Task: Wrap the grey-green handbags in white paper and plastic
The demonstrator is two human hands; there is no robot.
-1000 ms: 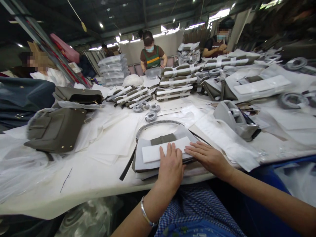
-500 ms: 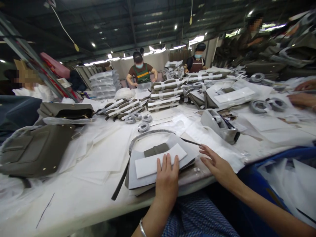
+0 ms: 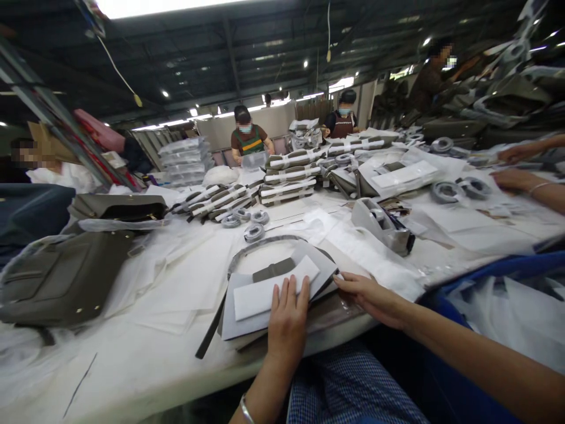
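A grey-brown handbag [image 3: 273, 268] lies flat at the table's front edge, with a wrapped handle [image 3: 260, 242] arching away from me. A grey sheet [image 3: 232, 328] and a white foam strip [image 3: 251, 300] cover much of its face. My left hand [image 3: 289, 318] lies flat on the foam strip, fingers stretched out. At the bag's right corner, my right hand [image 3: 371, 294] pinches what looks like the end of a dark side strap; the fingertips partly hide it. Another dark strap [image 3: 209, 335] sticks out at the bag's left.
White sheets [image 3: 194, 271] and a larger bag [image 3: 66, 277] lie left. Beyond are wrapped rolls [image 3: 254, 232], stacked wrapped bags [image 3: 289, 191] and a tape dispenser [image 3: 382, 227]. A blue bin [image 3: 454, 288] stands right. A co-worker's hands [image 3: 512, 176] reach in at right; others work behind.
My right hand has moved left to the bag's corner and closed on the strap, which has swung in against the bag. My left hand stays flat on the foam strip.
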